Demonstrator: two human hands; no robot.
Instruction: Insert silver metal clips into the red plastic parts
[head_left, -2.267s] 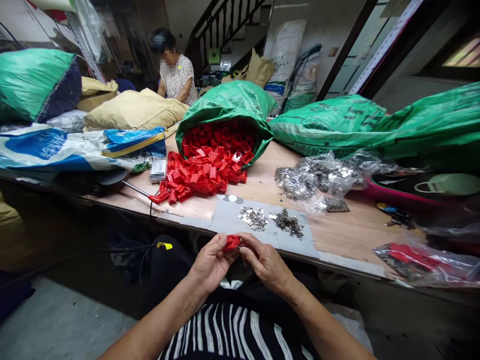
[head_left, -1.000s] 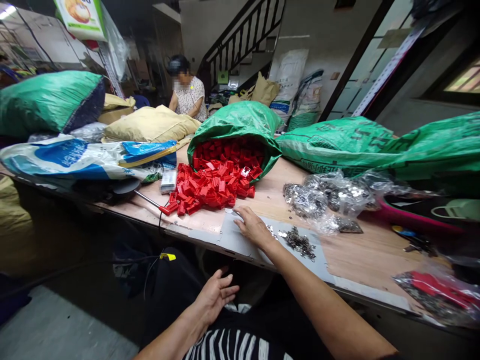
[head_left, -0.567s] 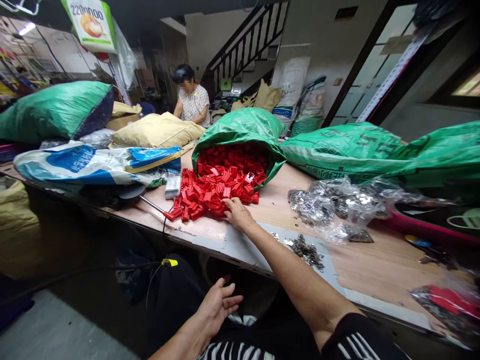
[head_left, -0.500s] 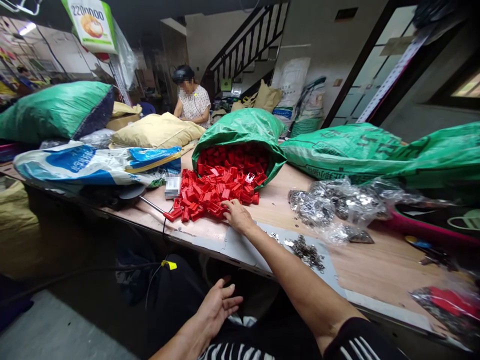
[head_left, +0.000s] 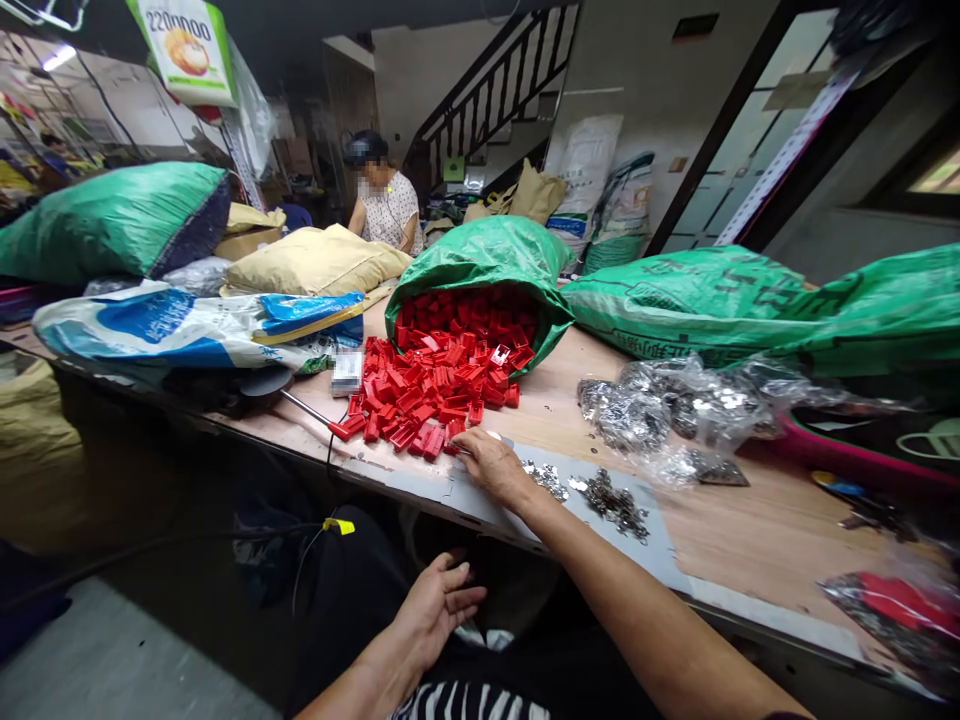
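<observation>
Plainly, the step in hand was, as far as could be judged, picking a red plastic piece from the near edge of the heap of red pieces (head_left: 420, 390). That heap lay on the wooden tabletop (head_left: 544, 405), spread forward from the mouth of the green sack (head_left: 487, 245), which held more of the same. The right hand (head_left: 491, 468) was stretched palm down over the grey sheet (head_left: 474, 500), its fingertips at the closest red pieces; whether they had pinched one or only touched it could not be told, since the fingers hid the contact. The left hand (head_left: 435, 612) was loose over the lap, palm turned up, fingers spread and gripping nothing visible.

Right of the reaching hand, the silver metal bits (head_left: 549, 480) and the darker metal parts (head_left: 616, 505) sat in two separate little piles on the sheet (the forearm passed close in front of both). The next move seemed to call for a secure pinch on a single piece, lifted without dragging its neighbours, with the wrist kept clear of the metal piles.
</observation>
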